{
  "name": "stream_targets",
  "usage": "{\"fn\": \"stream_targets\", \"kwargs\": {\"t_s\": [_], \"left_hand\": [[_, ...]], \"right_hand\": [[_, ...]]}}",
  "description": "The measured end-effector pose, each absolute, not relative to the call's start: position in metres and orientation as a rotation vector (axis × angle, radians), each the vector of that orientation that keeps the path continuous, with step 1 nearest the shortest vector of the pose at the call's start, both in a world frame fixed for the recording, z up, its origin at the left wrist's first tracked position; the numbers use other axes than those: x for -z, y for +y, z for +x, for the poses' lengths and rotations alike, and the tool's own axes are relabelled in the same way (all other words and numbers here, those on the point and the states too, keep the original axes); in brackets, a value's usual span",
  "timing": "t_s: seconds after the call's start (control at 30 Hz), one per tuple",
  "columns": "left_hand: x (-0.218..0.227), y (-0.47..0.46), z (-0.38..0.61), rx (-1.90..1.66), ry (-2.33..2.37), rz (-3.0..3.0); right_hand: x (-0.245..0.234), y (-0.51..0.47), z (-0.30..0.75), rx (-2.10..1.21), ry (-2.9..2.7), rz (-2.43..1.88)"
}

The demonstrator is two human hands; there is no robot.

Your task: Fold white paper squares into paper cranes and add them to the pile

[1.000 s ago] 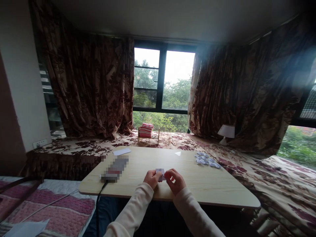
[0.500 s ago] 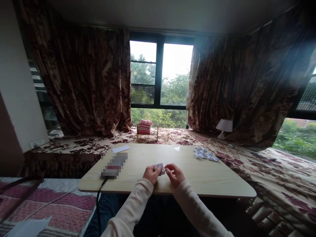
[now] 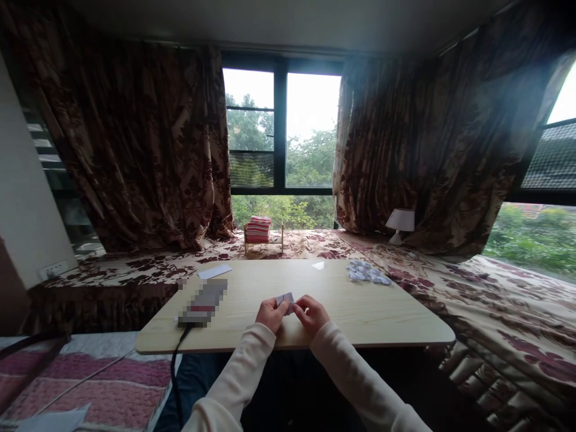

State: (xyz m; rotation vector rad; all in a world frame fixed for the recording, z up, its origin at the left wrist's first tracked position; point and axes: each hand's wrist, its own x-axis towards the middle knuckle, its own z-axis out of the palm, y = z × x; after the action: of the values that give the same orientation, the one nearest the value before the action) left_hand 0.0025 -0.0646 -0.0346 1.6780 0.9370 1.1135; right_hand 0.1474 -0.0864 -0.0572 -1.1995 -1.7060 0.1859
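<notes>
Over the front middle of the table, my left hand is closed on a small flat grey-purple packet, thumb on top. Opposite it, my right hand has thumb and forefinger pinched at the packet's right edge. The fingertips hide that edge, so its exact shape is unclear. Farther back on the right lies a pile of similar small shiny packets, apart from both hands.
A blurred-out dark device with a black cable lies at the table's left. Behind it is a white sheet. On the window ledge stand folded striped cloths on a small rack and a white lamp.
The view has turned slightly to the right. My right hand has come closer to the left one, its fingertips now at the packet's edge.
</notes>
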Motion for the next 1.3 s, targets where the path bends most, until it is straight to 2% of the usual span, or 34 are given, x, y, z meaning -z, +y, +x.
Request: {"fn": "stream_targets", "kwargs": {"t_s": [1.3], "left_hand": [[0.029, -0.065, -0.001, -1.067, 0.906, 1.768]], "right_hand": [[0.056, -0.080, 0.152, -0.470, -1.524, -1.207]]}}
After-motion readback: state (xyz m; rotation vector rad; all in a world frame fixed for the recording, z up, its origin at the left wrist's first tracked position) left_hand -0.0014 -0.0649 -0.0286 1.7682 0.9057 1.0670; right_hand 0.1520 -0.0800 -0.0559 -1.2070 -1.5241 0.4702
